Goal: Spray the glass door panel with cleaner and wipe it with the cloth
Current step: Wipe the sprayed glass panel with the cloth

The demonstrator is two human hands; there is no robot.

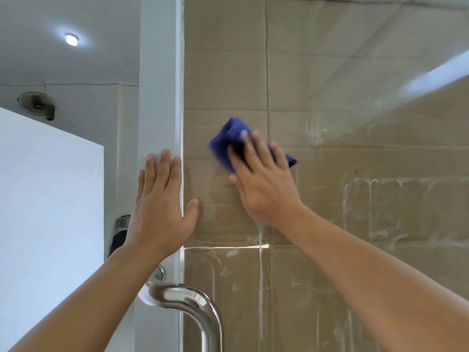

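Observation:
The glass door panel (342,138) fills the right of the view, with brown cardboard showing behind it and white streaks of cleaner running down its lower half. My right hand (264,184) presses a crumpled blue cloth (229,141) flat against the glass, fingers spread and straight over it. My left hand (162,207) lies flat with straight fingers on the white door frame (161,72), its thumb over the glass edge. No spray bottle is in view.
A curved chrome door handle (193,306) juts out below my left hand. A dark lock unit (119,235) sits on the wall left of the frame. A white panel (50,199) stands at the left, and a ceiling light (71,39) glows above.

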